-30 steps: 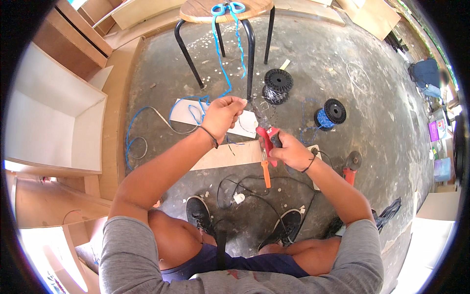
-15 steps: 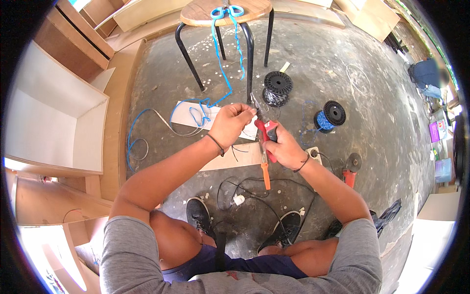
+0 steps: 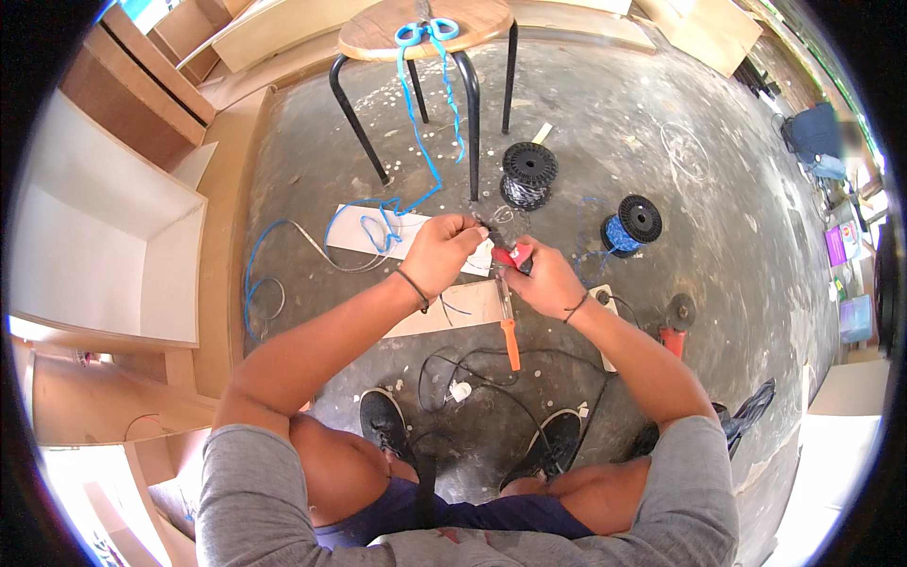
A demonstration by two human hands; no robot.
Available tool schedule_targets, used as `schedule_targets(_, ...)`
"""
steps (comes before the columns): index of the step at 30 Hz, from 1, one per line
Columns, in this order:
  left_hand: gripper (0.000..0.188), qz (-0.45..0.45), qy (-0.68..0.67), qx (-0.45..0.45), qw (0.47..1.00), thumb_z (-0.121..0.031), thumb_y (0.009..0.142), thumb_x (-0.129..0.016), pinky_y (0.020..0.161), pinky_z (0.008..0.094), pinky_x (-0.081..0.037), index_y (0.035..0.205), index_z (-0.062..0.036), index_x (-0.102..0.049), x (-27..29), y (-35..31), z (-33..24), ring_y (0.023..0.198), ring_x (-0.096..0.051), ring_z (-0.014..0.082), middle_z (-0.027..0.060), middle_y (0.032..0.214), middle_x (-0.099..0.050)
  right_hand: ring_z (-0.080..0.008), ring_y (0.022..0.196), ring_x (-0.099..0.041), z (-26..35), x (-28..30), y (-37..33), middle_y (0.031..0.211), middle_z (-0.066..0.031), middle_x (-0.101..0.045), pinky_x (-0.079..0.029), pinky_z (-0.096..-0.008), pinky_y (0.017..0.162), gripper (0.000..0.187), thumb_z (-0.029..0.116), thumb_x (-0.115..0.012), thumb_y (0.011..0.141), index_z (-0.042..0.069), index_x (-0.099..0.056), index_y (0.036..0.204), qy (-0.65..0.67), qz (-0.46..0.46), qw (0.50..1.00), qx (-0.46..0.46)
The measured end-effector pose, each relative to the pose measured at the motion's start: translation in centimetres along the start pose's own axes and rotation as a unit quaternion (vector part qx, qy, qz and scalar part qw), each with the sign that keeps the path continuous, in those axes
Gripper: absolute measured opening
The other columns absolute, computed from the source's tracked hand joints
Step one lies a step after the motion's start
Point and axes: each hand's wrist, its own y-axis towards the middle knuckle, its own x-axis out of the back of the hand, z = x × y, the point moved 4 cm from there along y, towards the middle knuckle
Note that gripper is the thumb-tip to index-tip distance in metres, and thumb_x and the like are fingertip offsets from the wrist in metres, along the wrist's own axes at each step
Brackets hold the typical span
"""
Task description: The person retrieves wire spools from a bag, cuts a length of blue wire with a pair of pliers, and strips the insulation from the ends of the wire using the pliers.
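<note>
My right hand (image 3: 546, 282) is closed round red-and-black-handled pliers (image 3: 515, 255); their jaws are hard to make out against the dark floor. Just left of them, my left hand (image 3: 444, 250) pinches thumb and fingers together beside the tool. Whatever sits in that pinch is too small and dark to name. Below my hands, a soldering iron (image 3: 510, 342) with an orange handle rests with its metal end on a light wooden board (image 3: 444, 312). Behind that board lies a white board (image 3: 354, 225), partly covered by my left hand, with blue cord (image 3: 383, 231) looped on it.
Blue-handled scissors (image 3: 425, 34) lie on a round stool (image 3: 364, 38). Spools of black-and-white cord (image 3: 527, 194) and blue cord (image 3: 619, 234) stand on the floor. A power strip (image 3: 607, 354), black cable (image 3: 472, 354) and red angle grinder (image 3: 673, 338) lie near my right arm. Cabinets (image 3: 142, 274) line the left.
The pliers have turned in my right hand, so less of their red handles shows. My left hand keeps its pinch. The whole view has shifted slightly.
</note>
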Motion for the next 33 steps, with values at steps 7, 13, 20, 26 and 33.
schedule_targets(7, 0.011, -0.05, -0.026, 0.058, 0.997, -0.015, 0.083, -0.056, 0.039, 0.0216, -0.023, 0.078, -0.0051, -0.055, 0.0, 0.9, 1.5, 0.045, -0.033, 0.0026, -0.0063, 0.057, -0.041, -0.0358, 0.071, -0.061, -0.4, 1.2, 1.8, 0.074, -0.0177, -0.062, -0.048, -0.0438, 0.063, 0.03, 0.02, -0.062, 0.073, 0.006, -0.054, 0.099, -0.201, -0.017, 0.979, 0.012)
schedule_targets(13, 0.015, -0.051, 0.126, -0.126, 0.983, -0.013, 0.084, -0.054, 0.047, 0.0247, -0.032, 0.08, 0.0005, -0.057, 1.1, 1.2, 0.7, 0.051, -0.041, 0.0081, -0.0003, 0.06, -0.05, -0.0327, 0.07, -0.061, -0.4, -0.3, 0.8, 0.072, -0.0158, -0.062, -0.046, -0.0377, 0.064, 0.032, 0.021, -0.062, 0.074, 0.001, -0.055, 0.099, 0.131, 0.099, 0.984, -0.065)
schedule_targets(20, 0.016, -0.087, 0.269, -0.153, 0.947, -0.013, 0.085, -0.054, 0.05, 0.0282, -0.037, 0.081, 0.0022, -0.056, 0.1, 0.2, 0.4, 0.057, -0.043, 0.0076, 0.0063, 0.058, -0.049, -0.0365, 0.077, -0.061, -1.6, -0.8, 2.0, 0.077, -0.0184, -0.063, -0.047, -0.0396, 0.067, 0.032, 0.021, -0.064, 0.072, 0.003, -0.056, 0.098, -0.016, 0.03, 0.999, 0.003)
schedule_targets(26, 0.015, -0.094, 0.209, -0.172, 0.958, -0.014, 0.086, -0.054, 0.05, 0.026, -0.036, 0.082, 0.0008, -0.056, 1.7, 1.0, 1.6, 0.056, -0.044, 0.0092, 0.0032, 0.061, -0.05, -0.0329, 0.07, -0.063, -6.7, 4.0, 3.8, 0.07, -0.0183, -0.062, -0.048, -0.039, 0.064, 0.03, 0.02, -0.062, 0.072, 0.004, -0.059, 0.097, -0.084, -0.015, 0.98, -0.182)
schedule_targets(33, 0.012, -0.105, -0.042, -0.021, 0.993, -0.017, 0.089, -0.052, 0.047, 0.0204, -0.03, 0.091, -0.0056, -0.052, 7.9, 2.1, 3.1, 0.053, -0.037, 0.0049, -0.0036, 0.065, -0.044, -0.0144, 0.064, -0.06, -7.8, 5.6, 3.6, 0.083, -0.0084, -0.065, -0.048, -0.0271, 0.054, 0.034, 0.005, -0.056, 0.073, -0.002, -0.055, 0.107, 0.249, -0.044, 0.951, -0.179)
